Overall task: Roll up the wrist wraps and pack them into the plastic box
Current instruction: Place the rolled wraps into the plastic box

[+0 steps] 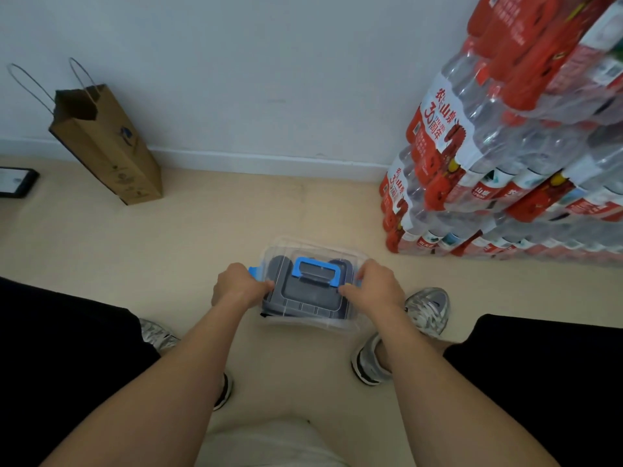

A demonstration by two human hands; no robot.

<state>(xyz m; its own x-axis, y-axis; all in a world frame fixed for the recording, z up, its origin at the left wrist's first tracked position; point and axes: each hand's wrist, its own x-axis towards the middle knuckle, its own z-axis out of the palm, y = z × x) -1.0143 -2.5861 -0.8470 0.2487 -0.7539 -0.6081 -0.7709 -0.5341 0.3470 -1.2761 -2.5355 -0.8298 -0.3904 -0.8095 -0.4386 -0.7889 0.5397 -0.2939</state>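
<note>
A clear plastic box (308,320) stands on the beige floor between my feet, its transparent lid on top with a blue handle (317,272) lying flat. Dark grey rolled wrist wraps (296,298) show through the lid and walls. My left hand (236,286) grips the box's left side, fingers curled over the blue latch (253,272) there. My right hand (374,288) grips the right side the same way, covering that latch.
A brown paper bag (108,146) stands by the wall at the far left, with a dark tablet (15,182) on the floor beside it. Stacked packs of water bottles (505,156) fill the right. My shoes (428,310) flank the box.
</note>
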